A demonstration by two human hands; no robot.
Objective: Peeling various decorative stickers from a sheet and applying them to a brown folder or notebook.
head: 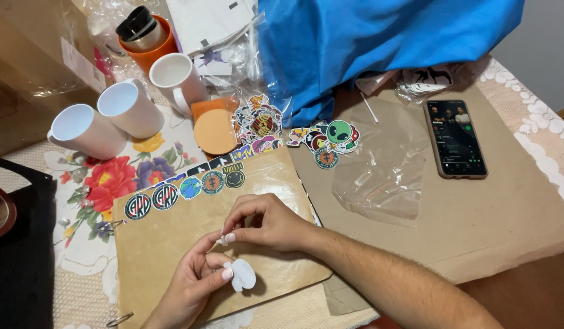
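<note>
The left hand (193, 283) pinches a small white sticker backing (243, 275); the right hand (267, 224) pinches its peeling edge, over a brown kraft cover (172, 244) on the floral tablecloth (105, 183). Beyond lie blue cloth (367, 42), white mugs (126, 106), phone (455, 139), loose stickers (331, 141).
</note>
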